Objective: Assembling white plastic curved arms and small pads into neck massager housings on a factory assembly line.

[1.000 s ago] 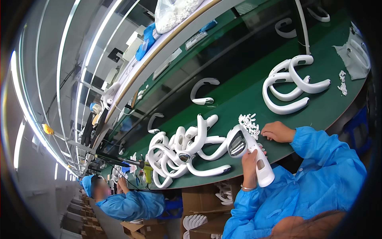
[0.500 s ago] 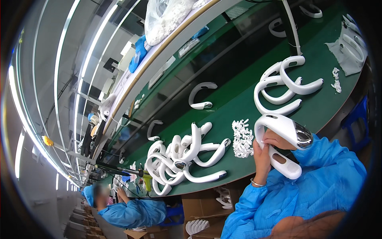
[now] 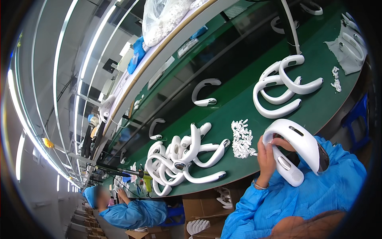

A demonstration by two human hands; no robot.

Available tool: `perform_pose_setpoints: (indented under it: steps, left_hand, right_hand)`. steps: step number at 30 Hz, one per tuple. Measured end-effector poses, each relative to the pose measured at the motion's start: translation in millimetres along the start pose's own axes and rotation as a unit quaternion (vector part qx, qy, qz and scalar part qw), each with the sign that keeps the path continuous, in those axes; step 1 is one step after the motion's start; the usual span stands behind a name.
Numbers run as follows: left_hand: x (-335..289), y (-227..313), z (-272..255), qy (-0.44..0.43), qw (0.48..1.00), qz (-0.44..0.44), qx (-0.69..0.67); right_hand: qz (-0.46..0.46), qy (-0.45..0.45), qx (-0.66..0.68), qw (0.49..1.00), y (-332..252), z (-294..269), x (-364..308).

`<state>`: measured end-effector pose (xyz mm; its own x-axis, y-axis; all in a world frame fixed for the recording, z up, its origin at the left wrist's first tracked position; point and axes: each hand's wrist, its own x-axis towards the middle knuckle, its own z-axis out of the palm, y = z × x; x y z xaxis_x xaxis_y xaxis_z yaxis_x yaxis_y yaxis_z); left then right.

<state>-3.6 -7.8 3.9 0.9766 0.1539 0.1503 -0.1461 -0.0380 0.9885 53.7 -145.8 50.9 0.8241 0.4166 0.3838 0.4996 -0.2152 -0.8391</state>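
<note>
A glossy white C-shaped neckband is up in front of my chest, past the table's edge. It has a dark shiny cap on one end, an oval slot and a patch of small holes on the other. My left hand closes on the band near its bend, thumb against the inner side. Through the band's opening shows part of my right hand, its fingers bent against the inner side; the rest is hidden behind the band. Beside my left hand lies a heap of small white plastic pieces on the green table.
Tangled white neckbands lie to the left; several more overlap farther back. A single neckband lies on the dark green strip. Cardboard boxes stand below the edge. A co-worker in blue sits at left, a blue stool at right.
The neckband in my hands has turned and sunk slightly toward my chest, its slotted end now tilted differently. Lone neckbands on the dark strip have shifted a little to the right.
</note>
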Motion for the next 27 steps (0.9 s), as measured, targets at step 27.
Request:
perform_pose_setpoints:
  steps: [27]
  left_hand:
    - [385,-78,-65,0.112,0.976,-0.187,-0.012]
  right_hand:
    - [0.148,0.220,0.014,0.964,66,-110,-51]
